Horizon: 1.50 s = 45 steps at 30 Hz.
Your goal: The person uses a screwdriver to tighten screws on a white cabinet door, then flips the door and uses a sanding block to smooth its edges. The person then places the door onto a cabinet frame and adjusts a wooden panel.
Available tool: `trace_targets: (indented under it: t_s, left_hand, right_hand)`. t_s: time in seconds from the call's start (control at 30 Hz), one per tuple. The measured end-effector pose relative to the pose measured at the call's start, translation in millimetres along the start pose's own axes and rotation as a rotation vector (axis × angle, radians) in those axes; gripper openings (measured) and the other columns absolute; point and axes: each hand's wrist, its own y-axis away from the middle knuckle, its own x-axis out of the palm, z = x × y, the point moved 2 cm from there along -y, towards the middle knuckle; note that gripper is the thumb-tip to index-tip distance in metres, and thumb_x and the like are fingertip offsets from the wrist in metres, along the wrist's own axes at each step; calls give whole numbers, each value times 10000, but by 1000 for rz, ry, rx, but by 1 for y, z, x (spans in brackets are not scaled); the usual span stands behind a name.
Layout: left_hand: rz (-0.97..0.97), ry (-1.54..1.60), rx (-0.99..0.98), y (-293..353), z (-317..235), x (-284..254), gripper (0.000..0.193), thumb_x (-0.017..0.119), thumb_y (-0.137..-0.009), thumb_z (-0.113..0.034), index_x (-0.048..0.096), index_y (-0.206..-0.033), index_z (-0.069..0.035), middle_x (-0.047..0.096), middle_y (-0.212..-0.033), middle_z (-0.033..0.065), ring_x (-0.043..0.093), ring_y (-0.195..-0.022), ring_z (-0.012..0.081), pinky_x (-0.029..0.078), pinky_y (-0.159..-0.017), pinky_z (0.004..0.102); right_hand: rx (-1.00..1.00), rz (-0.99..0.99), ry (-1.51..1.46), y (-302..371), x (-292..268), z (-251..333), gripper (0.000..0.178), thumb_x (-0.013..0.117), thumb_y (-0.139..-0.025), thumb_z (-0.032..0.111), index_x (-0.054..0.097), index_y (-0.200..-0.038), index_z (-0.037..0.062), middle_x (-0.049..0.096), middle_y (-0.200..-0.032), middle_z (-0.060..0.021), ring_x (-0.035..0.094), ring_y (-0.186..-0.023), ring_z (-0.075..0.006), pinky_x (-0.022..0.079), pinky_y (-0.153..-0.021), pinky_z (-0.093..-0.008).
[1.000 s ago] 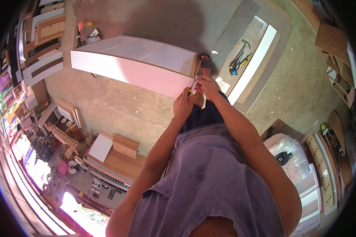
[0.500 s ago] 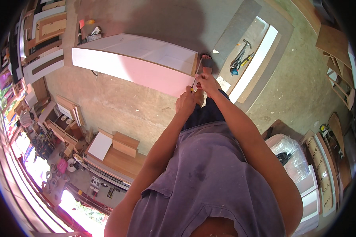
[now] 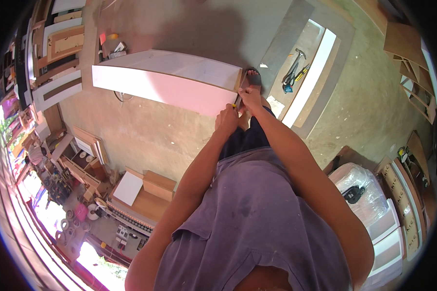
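Left grip (image 3: 226,120): fingers curled round a small yellow-ended hand tool (image 3: 234,105), mostly hidden by them; exact kind cannot be told.

Right grip (image 3: 251,100): fingers drawn together near the right end of a white cabinet carcass (image 3: 179,92); whether they pinch anything cannot be told.

Hand tool: within the left grip, at its far side, just beside the carcass's near right corner; contact cannot be told.

Carcass: laid on the concrete floor (image 3: 179,133), open side up, rim edged in brown, long panel facing near; it stretches left from the grips.

Room: broad floor left of the grips, along the near panel. Narrow at the right end, where a sandalled foot (image 3: 253,77) stands just beside the carcass.

Farther right: grey board (image 3: 282,36), claw hammer (image 3: 295,65), long white strip (image 3: 311,77).
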Motion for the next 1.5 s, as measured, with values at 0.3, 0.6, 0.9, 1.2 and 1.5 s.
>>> trace_targets:
  t_s: [0.3, 0.6, 0.9, 1.2, 1.5]
  left_hand:
    - [-77, 64, 179, -4, 4, -9, 357, 465, -1012, -324, 540, -1053, 22, 662, -899, 334, 636, -898, 528, 484, -785, 597]
    - [-65, 49, 240, 28, 38, -4, 327, 455, -1019, -322, 509, -1022, 0, 654, -867, 334, 628, -847, 529, 470, -766, 608]
    - [-41, -20, 223, 19, 47, 11, 340, 446, -1020, -320, 515, -1046, 12, 658, -901, 335, 638, -888, 515, 485, -786, 592]
    - [-45, -19, 235, -18, 29, 19, 383, 450, -1016, -325, 547, -1069, 42, 656, -918, 345, 633, -910, 527, 484, -812, 595]
    - [-49, 41, 190, 20, 31, 0, 372, 451, -1018, -321, 549, -1052, 36, 655, -887, 345, 632, -888, 532, 483, -787, 599]
  right_hand:
    - [145, 32, -93, -24, -14, -37, 475, 637, -920, 518, 676, -937, 45, 657, -864, -61, 650, -709, -201, 526, -671, -435]
    - [-40, 35, -486, -35, -2, -49, 399, 607, -977, 405, 631, -1126, 35, 692, -942, -61, 679, -839, -151, 530, -702, -301]
    - [-294, -172, -197, -43, 13, -26, 302, 686, -935, 170, 636, -1202, 39, 683, -845, -45, 660, -768, -107, 526, -660, -257]
    - [-182, -285, -175, -106, 14, -50, 293, 691, -910, 154, 671, -1183, 48, 684, -801, -51, 631, -581, -117, 478, -476, -264]
    - [-249, -133, -265, -57, 5, -28, 303, 640, -967, 214, 685, -1207, 36, 676, -819, -4, 590, -668, -66, 475, -600, -238]
